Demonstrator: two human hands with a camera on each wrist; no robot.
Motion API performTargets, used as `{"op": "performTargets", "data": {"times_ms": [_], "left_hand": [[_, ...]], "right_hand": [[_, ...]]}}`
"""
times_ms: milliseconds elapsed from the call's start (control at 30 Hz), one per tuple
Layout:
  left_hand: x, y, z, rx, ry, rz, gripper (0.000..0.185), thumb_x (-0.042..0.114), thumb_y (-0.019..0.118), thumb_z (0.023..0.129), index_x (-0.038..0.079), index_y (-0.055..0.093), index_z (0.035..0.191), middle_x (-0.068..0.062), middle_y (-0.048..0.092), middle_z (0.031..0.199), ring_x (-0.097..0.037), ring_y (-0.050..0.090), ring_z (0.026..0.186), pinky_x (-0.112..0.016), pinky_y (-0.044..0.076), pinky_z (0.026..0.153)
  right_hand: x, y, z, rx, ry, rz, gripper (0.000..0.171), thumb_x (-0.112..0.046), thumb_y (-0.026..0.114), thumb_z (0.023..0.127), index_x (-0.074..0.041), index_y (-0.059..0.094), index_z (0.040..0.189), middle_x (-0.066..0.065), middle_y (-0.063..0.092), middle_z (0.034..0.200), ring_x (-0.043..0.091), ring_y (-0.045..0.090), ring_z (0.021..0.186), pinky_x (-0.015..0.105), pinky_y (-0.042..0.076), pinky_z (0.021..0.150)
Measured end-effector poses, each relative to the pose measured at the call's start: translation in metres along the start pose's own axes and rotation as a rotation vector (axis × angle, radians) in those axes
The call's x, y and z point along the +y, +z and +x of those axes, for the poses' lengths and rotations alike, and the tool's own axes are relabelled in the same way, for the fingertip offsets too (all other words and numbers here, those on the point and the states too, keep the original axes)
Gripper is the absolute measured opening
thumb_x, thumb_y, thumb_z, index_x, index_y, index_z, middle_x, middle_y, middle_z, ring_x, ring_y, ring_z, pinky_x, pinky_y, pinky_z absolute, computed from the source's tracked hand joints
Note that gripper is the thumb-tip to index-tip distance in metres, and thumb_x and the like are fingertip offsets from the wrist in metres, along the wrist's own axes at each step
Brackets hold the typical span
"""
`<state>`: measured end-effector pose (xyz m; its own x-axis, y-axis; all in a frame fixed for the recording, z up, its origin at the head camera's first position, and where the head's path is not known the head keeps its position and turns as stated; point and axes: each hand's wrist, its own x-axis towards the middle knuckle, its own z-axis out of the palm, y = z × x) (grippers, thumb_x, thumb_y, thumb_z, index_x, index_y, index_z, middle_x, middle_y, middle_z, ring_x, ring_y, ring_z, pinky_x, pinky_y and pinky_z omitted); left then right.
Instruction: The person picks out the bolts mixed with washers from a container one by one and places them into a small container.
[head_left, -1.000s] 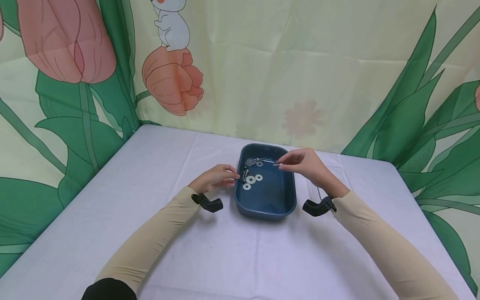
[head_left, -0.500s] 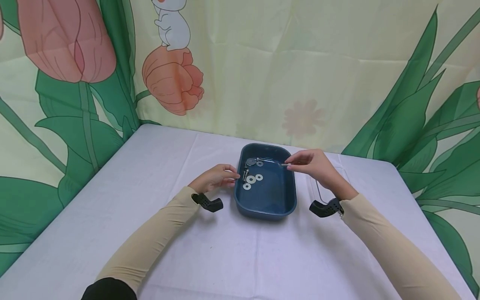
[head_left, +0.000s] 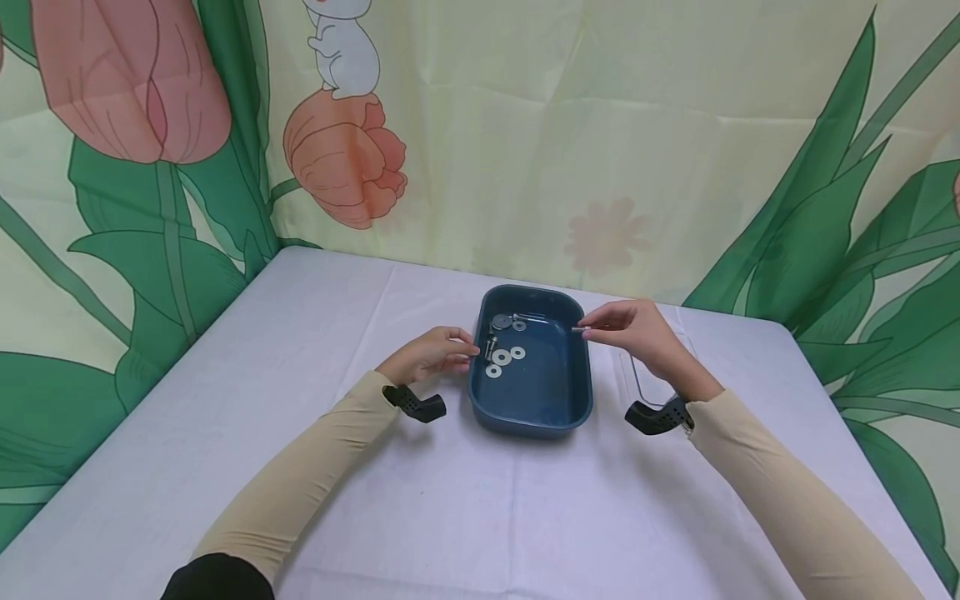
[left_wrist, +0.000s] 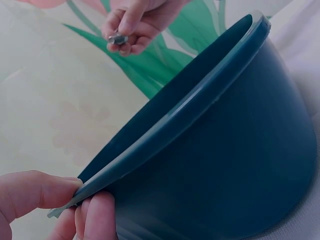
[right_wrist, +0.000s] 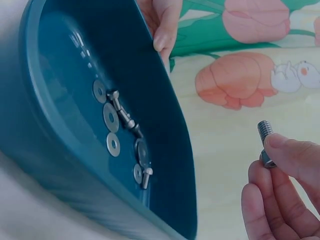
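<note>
A dark blue plastic bin stands on the table between the hands. My left hand pinches its left rim, thumb on one side and fingers on the other, as the left wrist view shows. My right hand is raised over the bin's right rim. Between its thumb and fingers it holds a short threaded bolt, threads pointing up in the right wrist view. Inside the bin, along its left side, lie several flat washers and several bolts.
Partly hidden beneath the right wrist, a clear flat rectangular item lies on the white-covered table. A curtain printed with flowers hangs behind the table. Each wrist wears a black camera mount.
The right hand has moved to the right with the bolt, from over the bin's inside to its right rim. The left hand keeps its grip on the other rim.
</note>
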<state>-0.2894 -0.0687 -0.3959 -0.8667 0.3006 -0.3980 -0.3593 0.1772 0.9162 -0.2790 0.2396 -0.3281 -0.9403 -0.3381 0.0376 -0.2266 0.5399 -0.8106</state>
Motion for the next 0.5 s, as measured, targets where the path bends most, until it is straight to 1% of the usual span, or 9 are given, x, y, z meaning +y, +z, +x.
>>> {"op": "performTargets", "data": {"times_ms": [100, 300, 500], "left_hand": [[0.000, 0.000, 0.000, 0.003, 0.000, -0.001, 0.009, 0.005, 0.060, 0.089, 0.004, 0.054, 0.096, -0.003, 0.057, 0.092, -0.008, 0.058, 0.071, -0.016, 0.055, 0.067], [0.000, 0.000, 0.000, 0.009, -0.003, -0.006, 0.009, 0.006, 0.060, 0.090, 0.004, 0.054, 0.096, -0.003, 0.057, 0.092, -0.008, 0.058, 0.071, -0.016, 0.054, 0.066], [0.000, 0.000, 0.000, 0.016, -0.011, 0.003, 0.011, 0.006, 0.060, 0.089, 0.004, 0.054, 0.098, -0.004, 0.057, 0.094, -0.008, 0.058, 0.073, -0.017, 0.055, 0.069]], "right_hand": [[0.003, -0.003, -0.001, 0.007, 0.003, -0.001, 0.033, -0.022, 0.071, 0.083, -0.001, 0.067, 0.108, 0.009, 0.070, 0.103, 0.003, 0.066, 0.085, 0.017, 0.054, 0.079], [0.009, -0.009, -0.003, 0.025, 0.025, 0.002, 0.033, -0.023, 0.071, 0.084, -0.002, 0.066, 0.109, -0.002, 0.069, 0.097, 0.003, 0.065, 0.084, 0.015, 0.053, 0.079], [0.009, -0.014, -0.007, 0.043, 0.061, 0.008, 0.037, -0.026, 0.072, 0.083, -0.002, 0.066, 0.110, -0.010, 0.068, 0.092, 0.007, 0.065, 0.086, 0.017, 0.053, 0.077]]}}
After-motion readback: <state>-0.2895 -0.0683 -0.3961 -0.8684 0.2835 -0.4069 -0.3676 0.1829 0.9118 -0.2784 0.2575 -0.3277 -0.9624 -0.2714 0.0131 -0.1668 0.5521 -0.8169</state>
